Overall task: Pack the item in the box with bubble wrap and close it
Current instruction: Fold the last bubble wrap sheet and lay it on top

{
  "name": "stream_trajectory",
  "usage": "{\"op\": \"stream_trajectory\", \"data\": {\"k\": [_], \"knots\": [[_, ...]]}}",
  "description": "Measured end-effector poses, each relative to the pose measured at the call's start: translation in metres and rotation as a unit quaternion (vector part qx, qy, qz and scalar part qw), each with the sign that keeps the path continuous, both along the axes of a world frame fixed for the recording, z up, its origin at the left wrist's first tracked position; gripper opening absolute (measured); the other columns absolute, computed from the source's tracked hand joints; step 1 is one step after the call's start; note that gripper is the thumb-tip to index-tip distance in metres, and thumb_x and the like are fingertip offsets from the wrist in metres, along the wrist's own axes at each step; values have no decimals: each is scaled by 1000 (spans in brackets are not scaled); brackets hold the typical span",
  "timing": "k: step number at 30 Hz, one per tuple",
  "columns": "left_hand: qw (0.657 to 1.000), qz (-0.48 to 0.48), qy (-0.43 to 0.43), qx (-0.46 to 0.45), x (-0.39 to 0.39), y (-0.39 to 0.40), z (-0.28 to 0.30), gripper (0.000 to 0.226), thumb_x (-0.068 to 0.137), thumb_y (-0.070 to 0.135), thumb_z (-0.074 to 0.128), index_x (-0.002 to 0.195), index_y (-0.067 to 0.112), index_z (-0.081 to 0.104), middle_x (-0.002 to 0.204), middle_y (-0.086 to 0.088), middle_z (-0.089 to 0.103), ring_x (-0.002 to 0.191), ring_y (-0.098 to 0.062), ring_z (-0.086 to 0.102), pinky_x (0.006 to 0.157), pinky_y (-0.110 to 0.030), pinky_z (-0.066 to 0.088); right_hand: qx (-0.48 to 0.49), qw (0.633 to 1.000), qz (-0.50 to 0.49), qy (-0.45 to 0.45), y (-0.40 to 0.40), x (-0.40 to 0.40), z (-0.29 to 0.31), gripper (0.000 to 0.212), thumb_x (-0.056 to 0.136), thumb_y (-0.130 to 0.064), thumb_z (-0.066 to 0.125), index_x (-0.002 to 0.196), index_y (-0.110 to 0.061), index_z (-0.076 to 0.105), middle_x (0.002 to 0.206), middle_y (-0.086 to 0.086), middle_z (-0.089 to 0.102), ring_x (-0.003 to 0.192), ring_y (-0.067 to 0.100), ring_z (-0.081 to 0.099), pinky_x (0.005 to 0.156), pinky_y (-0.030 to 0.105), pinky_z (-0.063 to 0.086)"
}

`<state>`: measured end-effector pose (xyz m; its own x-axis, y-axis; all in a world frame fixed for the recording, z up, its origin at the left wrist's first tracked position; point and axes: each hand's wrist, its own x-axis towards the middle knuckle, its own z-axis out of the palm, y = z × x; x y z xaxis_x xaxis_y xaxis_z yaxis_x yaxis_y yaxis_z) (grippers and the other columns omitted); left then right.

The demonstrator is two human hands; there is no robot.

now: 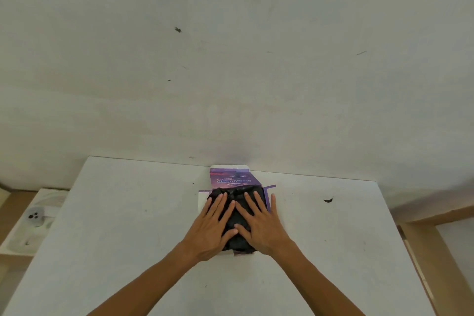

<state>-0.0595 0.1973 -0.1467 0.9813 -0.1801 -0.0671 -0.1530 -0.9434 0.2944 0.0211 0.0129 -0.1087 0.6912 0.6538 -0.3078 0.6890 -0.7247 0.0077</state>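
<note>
A purple box (232,180) lies open on the white table (128,226), its lid flap folded back toward the wall. Black crinkled wrap (237,215) fills the box and bulges above its rim. My left hand (211,228) rests flat on the left part of the wrap, fingers spread. My right hand (259,226) lies flat on the right part, its little finger along the box's right wall. The thumbs nearly touch over the middle of the wrap. Whatever item is under the wrap is hidden.
The table's back edge meets a white wall (230,59). A small dark scrap (327,200) lies on the table to the right of the box. Left of the table stands a lower white surface with a white device (36,217) on it.
</note>
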Motion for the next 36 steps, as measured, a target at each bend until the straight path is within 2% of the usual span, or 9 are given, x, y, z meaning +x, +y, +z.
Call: {"op": "stream_trajectory", "data": {"k": [6,12,15,18,21,25,28,31,36], "knots": [[999,-30,40,19,5,-12,-5,73,100,60,4,156,17,-9,166,-9,-2,152,-20,-7,120,-41,-16,5,1000,-16,22,-11,-2,-10,71,94,-62,-5,159,-32,-3,168,4,-5,153,23,-13,115,58,-22],[996,-13,70,48,13,-18,-6,73,102,58,14,156,17,-12,166,-9,-4,153,-23,-5,120,-40,-12,29,999,-17,31,-13,-2,-26,73,95,-63,-7,159,-29,-3,167,4,-5,153,24,-12,116,59,-17],[995,-5,82,53,15,-19,-3,75,101,61,17,156,21,-13,166,-9,-2,153,-23,-3,120,-39,-10,63,997,-25,38,-15,-1,-26,70,99,-63,9,158,-29,-9,160,2,-26,152,26,-17,118,58,-14],[993,5,107,50,20,-20,-2,74,100,62,21,155,28,-14,166,-9,0,153,-25,-2,121,-40,-6,172,970,-166,47,-25,-1,-23,108,82,-83,38,154,-31,-23,159,2,-35,147,26,-32,117,48,-17],[990,20,139,27,27,-26,-2,77,96,66,22,155,32,-12,166,-10,-1,152,-27,-4,121,-43,-6,265,895,-330,142,-43,-7,-21,135,62,-89,61,155,-33,-19,167,0,-13,154,26,-4,120,47,14],[988,38,148,22,30,-33,-4,104,73,92,9,156,31,-10,166,-8,-3,152,-27,-5,121,-47,-7,318,862,-368,147,-59,-24,-24,106,70,-85,54,154,-34,14,156,-3,32,141,19,38,104,37,45],[989,55,131,39,30,-39,-6,109,67,92,1,156,29,-7,165,-8,0,152,-28,-2,121,-47,-3,369,837,-380,138,-61,-30,-24,80,84,-65,62,150,-33,27,144,-5,44,128,12,48,95,29,51],[988,80,121,51,30,-44,-6,98,79,87,19,156,30,-4,165,-9,4,152,-30,3,122,-48,3,389,816,-391,173,-54,-29,-20,78,87,-41,73,150,-30,28,131,-1,51,111,15,57,82,21,56],[985,85,139,57,31,-51,-2,99,82,84,33,155,31,-7,164,-10,3,152,-31,3,122,-51,7,399,805,-376,227,-55,-28,-17,72,86,-31,77,145,-25,36,133,-3,50,123,17,51,98,40,55]]}}
